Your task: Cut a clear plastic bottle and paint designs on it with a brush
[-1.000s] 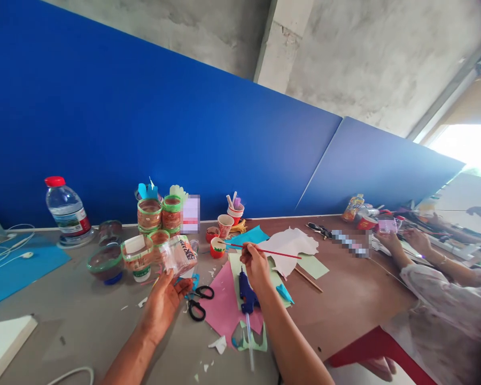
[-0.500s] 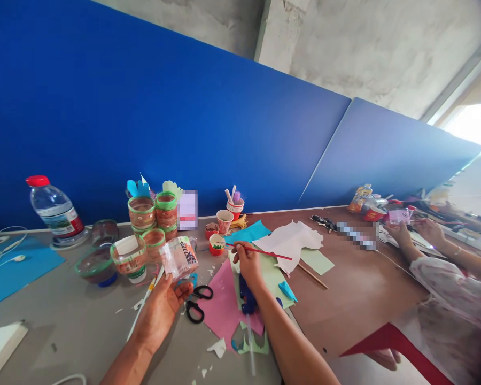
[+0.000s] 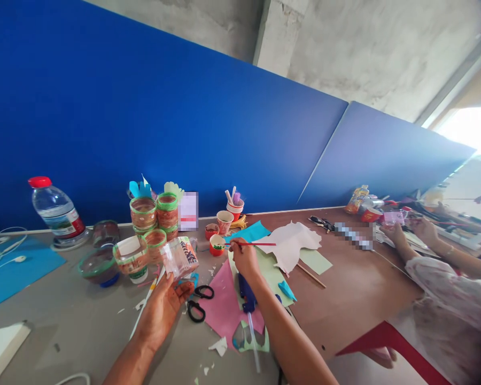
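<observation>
Palm up, my left hand (image 3: 166, 305) holds a clear plastic container (image 3: 180, 256) with an orange and black pattern on it. My right hand (image 3: 244, 259) pinches a thin red brush (image 3: 260, 244), its tip at a small red cup (image 3: 217, 245) with green inside. Behind that cup are another small red cup (image 3: 211, 230) and a patterned paper cup (image 3: 225, 222). Black-handled scissors (image 3: 196, 312) lie between my hands. Under my right forearm are pink paper (image 3: 216, 305) and a blue glue gun (image 3: 246, 294).
Brown and green decorated jars (image 3: 143, 213) and a water bottle (image 3: 60, 214) stand at the left. White paper (image 3: 294, 246) and a wooden stick (image 3: 311, 275) lie right of centre. Another person's hands (image 3: 425, 233) work at the far right.
The brush in my right hand has turned closer to level, its tip still at the small red cup. My left hand holds the container almost unchanged. The view has shifted slightly.
</observation>
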{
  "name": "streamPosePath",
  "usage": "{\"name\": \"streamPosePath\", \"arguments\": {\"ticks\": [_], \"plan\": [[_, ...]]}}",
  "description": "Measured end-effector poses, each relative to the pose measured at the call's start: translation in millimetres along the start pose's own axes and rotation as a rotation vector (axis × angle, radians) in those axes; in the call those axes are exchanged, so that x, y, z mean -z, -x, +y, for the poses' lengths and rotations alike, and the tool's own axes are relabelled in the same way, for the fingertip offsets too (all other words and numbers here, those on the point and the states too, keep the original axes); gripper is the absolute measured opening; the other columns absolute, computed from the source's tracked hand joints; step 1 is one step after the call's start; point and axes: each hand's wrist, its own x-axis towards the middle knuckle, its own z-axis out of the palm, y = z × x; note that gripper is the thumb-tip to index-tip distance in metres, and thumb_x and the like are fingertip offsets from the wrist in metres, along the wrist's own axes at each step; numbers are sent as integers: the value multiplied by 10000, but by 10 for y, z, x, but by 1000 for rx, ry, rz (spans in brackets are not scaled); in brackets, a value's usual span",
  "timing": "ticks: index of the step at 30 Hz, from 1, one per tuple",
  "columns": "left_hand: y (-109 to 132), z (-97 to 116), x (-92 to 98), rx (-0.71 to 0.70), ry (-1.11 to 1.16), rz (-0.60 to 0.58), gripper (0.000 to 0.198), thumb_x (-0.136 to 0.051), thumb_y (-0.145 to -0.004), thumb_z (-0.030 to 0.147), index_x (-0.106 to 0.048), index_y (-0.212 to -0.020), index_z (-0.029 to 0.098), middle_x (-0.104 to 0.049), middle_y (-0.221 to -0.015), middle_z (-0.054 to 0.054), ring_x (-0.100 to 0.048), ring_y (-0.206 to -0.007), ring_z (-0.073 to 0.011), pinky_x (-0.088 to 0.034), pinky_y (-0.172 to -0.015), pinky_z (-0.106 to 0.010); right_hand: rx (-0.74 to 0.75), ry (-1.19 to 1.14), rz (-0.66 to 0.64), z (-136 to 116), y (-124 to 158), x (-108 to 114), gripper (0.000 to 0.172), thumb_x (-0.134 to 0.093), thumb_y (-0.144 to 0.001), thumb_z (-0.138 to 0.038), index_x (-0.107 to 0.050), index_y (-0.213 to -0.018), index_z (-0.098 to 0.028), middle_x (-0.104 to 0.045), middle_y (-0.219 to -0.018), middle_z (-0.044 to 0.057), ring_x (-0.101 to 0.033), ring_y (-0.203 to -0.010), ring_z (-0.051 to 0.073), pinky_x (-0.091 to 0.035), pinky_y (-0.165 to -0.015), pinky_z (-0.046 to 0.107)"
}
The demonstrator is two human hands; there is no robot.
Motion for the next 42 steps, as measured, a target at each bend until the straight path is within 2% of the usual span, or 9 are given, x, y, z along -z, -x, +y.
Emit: {"name": "streamPosePath", "arguments": {"ticks": [5,9,17,21,29,32,35,37,42], "plan": [[15,17,-11,-20,20,23,502,-778,-666,377,-632,-1082,134,-727,-915,-88,-671,-722,-211,-551,-709,-359,10,59,-37,-7,-74,-86,227,-432,-839,-262,-650,-829,-198,-687,-738,36,-611,-665,186,-425,-617,263],[9,29,-12,-19,30,17,489,-796,-638,372,-638,-1037,138,-725,-974,-91,-673,-715,-208,-553,-700,-356,17,89,-40,17,-72,-136,221,-442,-842,-242,-657,-850,-195,-696,-773,49,-621,-731,201,-421,-671,273],[1,25,-22,-24,9,20,481,-794,-640,387,-637,-1025,146,-716,-1044,-104,-672,-706,-204,-559,-693,-352,10,73,-61,43,-93,-114,180,-479,-810,-229,-651,-763,-205,-667,-690,39,-604,-682,205,-399,-649,274],[9,31,-26,-26,18,20,457,-785,-655,364,-636,-1024,140,-721,-1021,-103,-672,-710,-210,-563,-685,-350,-7,-22,-16,18,-130,-64,191,-475,-804,-279,-640,-742,-207,-667,-693,37,-598,-674,200,-397,-635,276],[50,102,-87,25,77,68,200,-635,-782,197,-644,-969,125,-737,-920,-113,-683,-700,-217,-575,-693,-366,-94,-344,99,-60,-148,178,304,-480,-790,-457,-593,-723,-183,-588,-593,13,-431,-429,118,-330,-462,267],[32,104,-63,36,107,57,143,-580,-813,168,-660,-923,123,-742,-873,-117,-690,-706,-219,-579,-692,-366,-178,-638,119,-150,-86,288,284,-593,-733,-455,-602,-710,-172,-574,-586,1,-406,-415,86,-320,-442,249],[13,103,-23,75,147,17,171,-551,-843,197,-682,-910,110,-743,-841,-125,-695,-719,-220,-581,-713,-369,-320,-1017,38,-256,20,342,218,-728,-643,-350,-627,-683,-161,-572,-565,-15,-384,-403,60,-296,-423,227],[11,106,-5,95,180,-11,200,-533,-860,224,-692,-887,105,-742,-841,-129,-694,-719,-215,-579,-734,-374,-368,-1158,-51,-324,108,327,192,-752,-638,-305,-640,-686,-157,-576,-558,-18,-363,-397,50,-292,-419,219],[24,110,5,96,226,-52,249,-555,-855,267,-660,-684,119,-736,-810,-129,-681,-699,-200,-569,-751,-371,-268,-1263,-224,-471,328,191,178,-736,-710,-328,-665,-719,-165,-585,-556,-7,-371,-419,66,-288,-433,228]]}}
